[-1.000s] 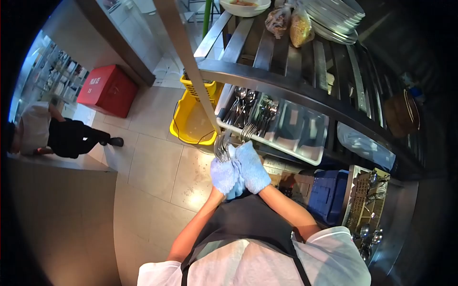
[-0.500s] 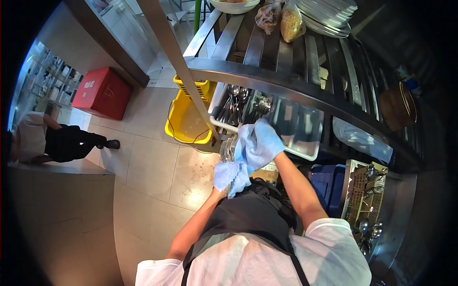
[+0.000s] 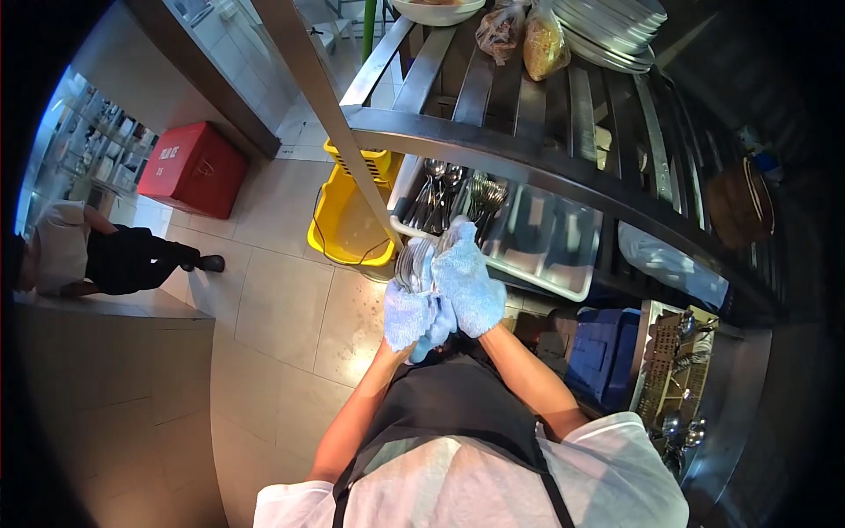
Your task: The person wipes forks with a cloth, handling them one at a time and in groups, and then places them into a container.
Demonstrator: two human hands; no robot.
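Note:
Light blue fluffy fabric covers both my hands, hiding most of the fingers. My left hand (image 3: 407, 319) is closed around a bunch of forks (image 3: 407, 266), whose metal ends stick up past the fabric. Close against it on the right, my right hand (image 3: 469, 280) is closed on a blue cloth (image 3: 440, 324) that hangs between the hands. Just beyond them, a grey cutlery tray (image 3: 563, 283) holds spoons (image 3: 433, 194) in its left compartment and more forks (image 3: 486, 195) beside them. Fabric hides whether my right fingers also touch the forks.
A slatted metal shelf (image 3: 493, 134) overhangs the tray, bearing stacked plates (image 3: 607, 31) and bagged food (image 3: 546, 46). A yellow bucket (image 3: 352, 224) and red box (image 3: 194, 172) stand on the floor. Right are a blue bin (image 3: 603, 356) and cutlery basket (image 3: 656, 387). Another person (image 3: 123, 260) stands left.
My right hand has drawn back from the tray's front edge toward me. My left hand has shifted slightly left and up, and the forks in the tray now look more fanned out.

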